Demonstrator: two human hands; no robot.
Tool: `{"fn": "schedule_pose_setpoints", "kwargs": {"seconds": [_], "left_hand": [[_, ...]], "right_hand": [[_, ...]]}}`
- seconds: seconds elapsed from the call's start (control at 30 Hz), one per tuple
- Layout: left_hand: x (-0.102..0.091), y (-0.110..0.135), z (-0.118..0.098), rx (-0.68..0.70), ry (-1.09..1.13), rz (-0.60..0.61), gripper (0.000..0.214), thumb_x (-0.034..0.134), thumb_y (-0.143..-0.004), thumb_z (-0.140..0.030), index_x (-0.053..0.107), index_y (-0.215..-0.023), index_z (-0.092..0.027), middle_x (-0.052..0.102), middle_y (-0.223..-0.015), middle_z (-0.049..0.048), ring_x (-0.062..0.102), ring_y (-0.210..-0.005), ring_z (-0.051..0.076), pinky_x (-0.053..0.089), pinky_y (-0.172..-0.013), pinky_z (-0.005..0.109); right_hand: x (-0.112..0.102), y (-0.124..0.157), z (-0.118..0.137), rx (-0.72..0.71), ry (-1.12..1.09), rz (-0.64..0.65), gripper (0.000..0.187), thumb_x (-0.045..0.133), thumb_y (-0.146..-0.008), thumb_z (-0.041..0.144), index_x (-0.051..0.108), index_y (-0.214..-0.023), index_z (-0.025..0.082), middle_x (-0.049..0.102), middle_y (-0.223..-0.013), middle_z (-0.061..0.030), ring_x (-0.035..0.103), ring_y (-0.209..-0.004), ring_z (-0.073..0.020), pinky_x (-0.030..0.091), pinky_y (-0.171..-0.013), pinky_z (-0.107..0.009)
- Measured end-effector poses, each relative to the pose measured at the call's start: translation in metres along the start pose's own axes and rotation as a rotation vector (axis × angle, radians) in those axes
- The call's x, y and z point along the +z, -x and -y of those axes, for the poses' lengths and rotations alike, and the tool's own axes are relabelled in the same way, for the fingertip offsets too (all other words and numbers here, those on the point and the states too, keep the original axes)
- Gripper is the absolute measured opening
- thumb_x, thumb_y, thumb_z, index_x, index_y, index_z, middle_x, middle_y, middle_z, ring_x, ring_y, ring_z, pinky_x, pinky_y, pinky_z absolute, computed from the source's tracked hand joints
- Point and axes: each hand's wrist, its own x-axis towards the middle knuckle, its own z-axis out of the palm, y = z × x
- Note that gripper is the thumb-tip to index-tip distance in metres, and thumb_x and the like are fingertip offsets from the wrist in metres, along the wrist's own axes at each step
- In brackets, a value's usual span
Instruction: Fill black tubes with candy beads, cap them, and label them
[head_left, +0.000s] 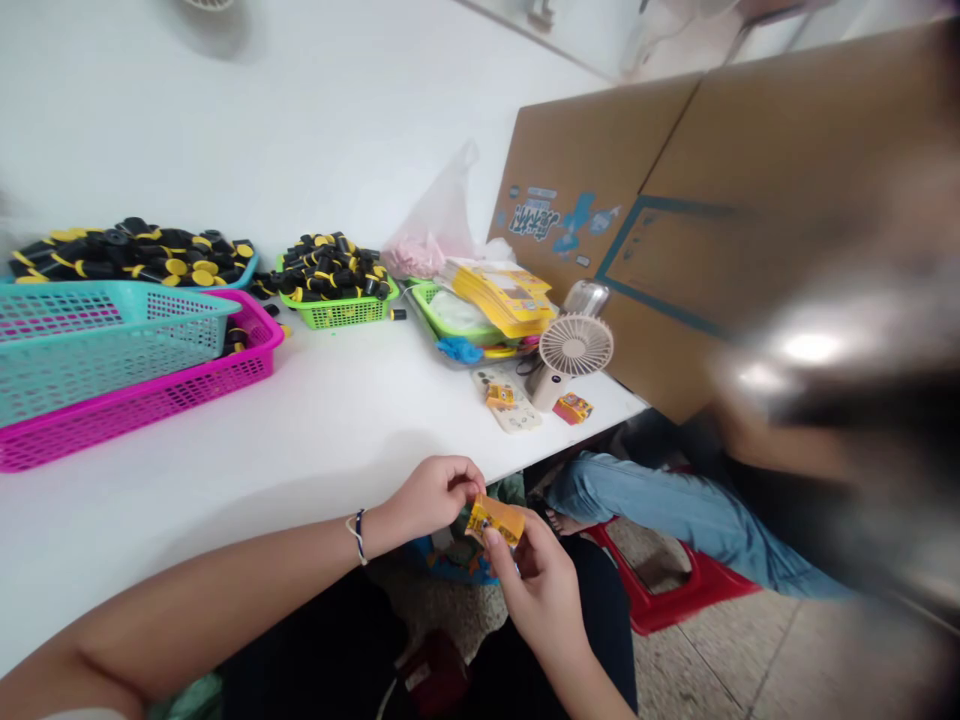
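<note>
a: what's the biggest thing in view?
b: a white worktop (315, 430) runs across the frame, with a brown cardboard sheet (667, 220) standing behind its right end. below its edge is a tiled floor (712, 660).
a: what's on the worktop?
b: at the left, a teal plastic basket (112, 350) lies tilted across a pink plastic basket (259, 340). behind them is a heap of black and yellow parts (127, 250), and a green basket (341, 315) is piled with more.
a: and further right?
b: a plastic bag (439, 220), then a stack of yellow packets (502, 295) on a green tray (442, 305), and a small white fan (576, 345).
a: anyone else there?
b: a person's leg in blue jeans (675, 510) stretches out above a red stool (675, 585). a large blur at the right edge is too smeared to name.
a: what about the hands?
b: the left hand (431, 497) and right hand (536, 590) are just past the worktop's near edge. each grip is almost closed, pinching one side of a small yellow packet (495, 520), held up off the worktop between them.
a: anything smaller?
b: a thin bracelet (358, 535) on the left wrist.
</note>
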Motion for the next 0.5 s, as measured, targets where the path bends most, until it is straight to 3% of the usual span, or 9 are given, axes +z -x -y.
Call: {"fn": "schedule_pose_setpoints", "kwargs": {"seconds": [0.17, 0.5], "left_hand": [[0.001, 0.001, -0.003, -0.030, 0.024, 0.035, 0.007, 0.064, -0.075, -0.016, 0.062, -0.069, -0.013, 0.061, -0.067, -0.0002, 0.052, -0.062, 0.013, 0.039, -0.063, 0.026], [0.040, 0.023, 0.011, -0.051, 0.212, -0.240, 0.024, 0.055, -0.084, -0.042, 0.050, -0.078, -0.020, 0.053, -0.070, -0.0010, 0.051, -0.062, 0.015, 0.042, -0.057, 0.026]], "right_hand": [[-0.001, 0.002, 0.004, 0.098, -0.111, 0.046, 0.035, 0.063, -0.087, 0.049, 0.066, -0.102, 0.017, 0.067, -0.079, -0.0068, 0.059, -0.059, -0.0162, 0.049, -0.052, -0.027], [0.020, 0.009, 0.013, 0.212, -0.299, -0.096, 0.051, 0.067, -0.080, 0.060, 0.065, -0.101, 0.014, 0.062, -0.062, -0.0008, 0.056, -0.050, -0.0149, 0.049, -0.048, -0.027]]}}
